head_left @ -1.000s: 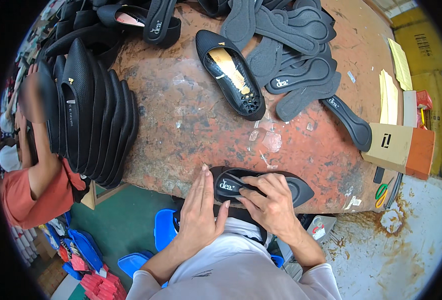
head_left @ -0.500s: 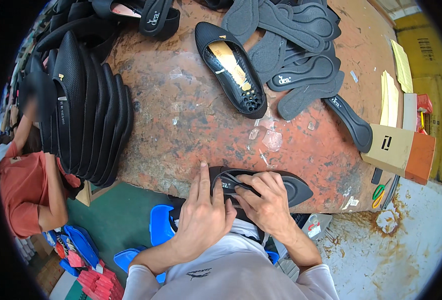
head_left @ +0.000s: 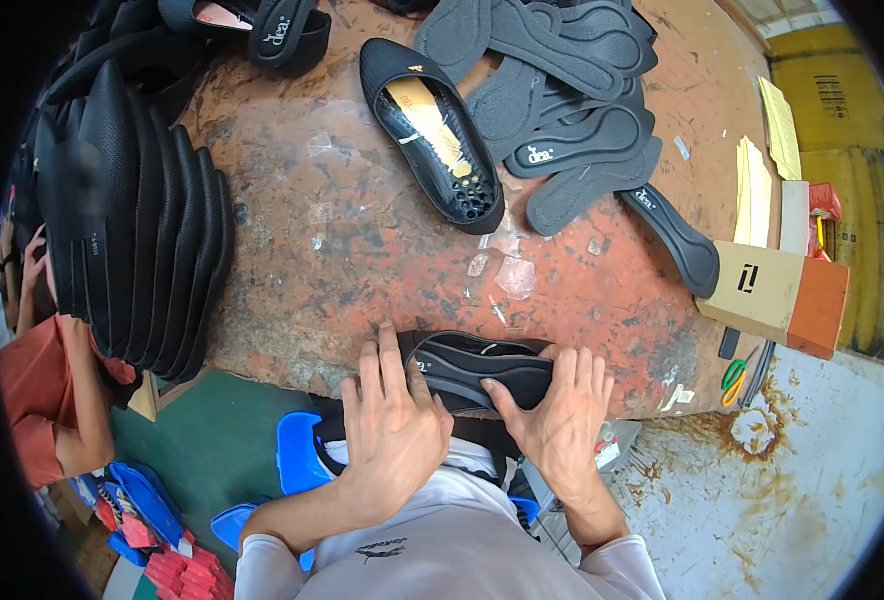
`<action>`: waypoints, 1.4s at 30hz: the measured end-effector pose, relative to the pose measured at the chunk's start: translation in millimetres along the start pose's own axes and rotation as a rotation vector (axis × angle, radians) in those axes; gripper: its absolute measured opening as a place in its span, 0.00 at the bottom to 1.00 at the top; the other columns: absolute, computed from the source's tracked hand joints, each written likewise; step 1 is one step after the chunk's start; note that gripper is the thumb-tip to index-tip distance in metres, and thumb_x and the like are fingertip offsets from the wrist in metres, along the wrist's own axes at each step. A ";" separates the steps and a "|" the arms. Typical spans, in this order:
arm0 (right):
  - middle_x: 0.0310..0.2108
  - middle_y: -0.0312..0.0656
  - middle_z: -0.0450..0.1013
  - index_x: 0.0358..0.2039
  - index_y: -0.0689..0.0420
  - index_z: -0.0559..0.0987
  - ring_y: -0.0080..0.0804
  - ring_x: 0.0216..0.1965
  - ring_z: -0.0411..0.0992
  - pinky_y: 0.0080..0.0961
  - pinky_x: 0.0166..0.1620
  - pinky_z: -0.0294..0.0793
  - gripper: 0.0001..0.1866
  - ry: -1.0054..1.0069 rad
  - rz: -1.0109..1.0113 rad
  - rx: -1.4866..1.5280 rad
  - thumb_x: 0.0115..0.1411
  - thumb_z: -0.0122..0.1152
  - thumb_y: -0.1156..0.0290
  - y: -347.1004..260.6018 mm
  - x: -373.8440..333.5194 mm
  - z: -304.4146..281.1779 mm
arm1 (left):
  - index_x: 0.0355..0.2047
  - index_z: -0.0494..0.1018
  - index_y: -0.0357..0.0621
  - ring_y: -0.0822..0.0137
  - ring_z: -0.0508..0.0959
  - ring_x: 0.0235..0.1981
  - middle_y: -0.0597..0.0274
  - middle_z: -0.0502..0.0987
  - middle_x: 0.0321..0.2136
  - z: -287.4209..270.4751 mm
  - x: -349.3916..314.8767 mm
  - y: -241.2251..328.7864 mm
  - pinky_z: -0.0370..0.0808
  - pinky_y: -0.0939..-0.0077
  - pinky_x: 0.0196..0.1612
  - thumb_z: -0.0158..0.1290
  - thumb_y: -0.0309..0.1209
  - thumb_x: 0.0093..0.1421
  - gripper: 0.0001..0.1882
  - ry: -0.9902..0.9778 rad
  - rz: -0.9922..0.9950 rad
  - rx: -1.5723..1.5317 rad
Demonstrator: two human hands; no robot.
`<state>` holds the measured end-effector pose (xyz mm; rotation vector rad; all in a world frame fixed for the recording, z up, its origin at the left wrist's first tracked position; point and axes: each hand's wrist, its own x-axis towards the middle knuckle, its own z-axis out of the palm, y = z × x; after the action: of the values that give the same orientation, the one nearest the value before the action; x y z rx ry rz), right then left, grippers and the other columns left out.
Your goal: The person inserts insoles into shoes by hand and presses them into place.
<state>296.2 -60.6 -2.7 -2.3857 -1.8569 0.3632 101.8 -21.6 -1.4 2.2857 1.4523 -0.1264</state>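
Observation:
At the table's front edge lies a black flat shoe [head_left: 510, 349], with a dark cushioned insole [head_left: 459, 383] running along its opening. My right hand [head_left: 564, 420] grips the toe end, thumb pressed on the near side and fingers over the far side. Across the heel end, my left hand [head_left: 394, 435] holds the shoe, one finger stretched past the heel and another at the insole. Farther back, a second black flat shoe [head_left: 475, 175] with a gold ornament shows its bare tan and black inside. Loose dark insoles [head_left: 587, 143] are heaped beside it.
A row of nested black shoes [head_left: 167, 240] stands at the left edge. A tan and orange box [head_left: 762, 290] sits at the right, near green-and-orange scissors [head_left: 732, 383]. Clear plastic scraps [head_left: 515, 277] lie mid-table. A co-worker's red shirt [head_left: 37, 400] shows at far left.
My right hand has moved from the middle of the shoe to its toe end and now grips it there. The toe is now hidden under that hand. The whole view has shifted slightly.

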 end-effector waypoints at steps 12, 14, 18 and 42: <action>0.40 0.46 0.71 0.45 0.57 0.76 0.47 0.45 0.70 0.44 0.47 0.67 0.32 -0.087 -0.088 0.057 0.47 0.85 0.56 19.5 13.9 17.3 | 0.46 0.81 0.19 0.39 0.72 0.61 0.30 0.62 0.71 -2.1 2.8 -6.1 0.78 0.47 0.58 0.65 0.37 0.58 0.27 0.133 0.115 -0.076; 0.41 0.48 0.71 0.43 0.59 0.74 0.50 0.45 0.72 0.46 0.45 0.72 0.29 -0.116 -0.210 0.075 0.47 0.84 0.64 25.7 28.5 6.7 | 0.42 0.82 0.21 0.43 0.76 0.55 0.33 0.62 0.72 -8.9 -1.4 -7.1 0.82 0.52 0.51 0.66 0.37 0.58 0.24 0.058 0.234 -0.144; 0.40 0.54 0.71 0.41 0.63 0.72 0.57 0.43 0.74 0.48 0.39 0.81 0.16 -0.061 -0.309 0.057 0.53 0.66 0.80 13.2 57.0 -37.2 | 0.32 0.80 0.35 0.57 0.80 0.32 0.44 0.73 0.67 16.8 -5.8 11.0 0.84 0.64 0.31 0.68 0.32 0.53 0.13 0.160 0.692 -0.204; 0.68 0.72 0.63 0.70 0.80 0.61 0.70 0.71 0.61 0.67 0.77 0.46 0.58 -0.002 -0.192 0.138 0.66 0.59 0.32 15.5 45.5 21.6 | 0.48 0.85 0.43 0.44 0.85 0.39 0.48 0.84 0.37 84.3 33.8 62.4 0.83 0.48 0.42 0.67 0.49 0.57 0.26 -0.032 0.391 -0.250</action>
<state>316.0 -22.1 -32.8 -2.0991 -1.9709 0.4597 184.5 -49.3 -68.9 2.2937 0.9214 0.1277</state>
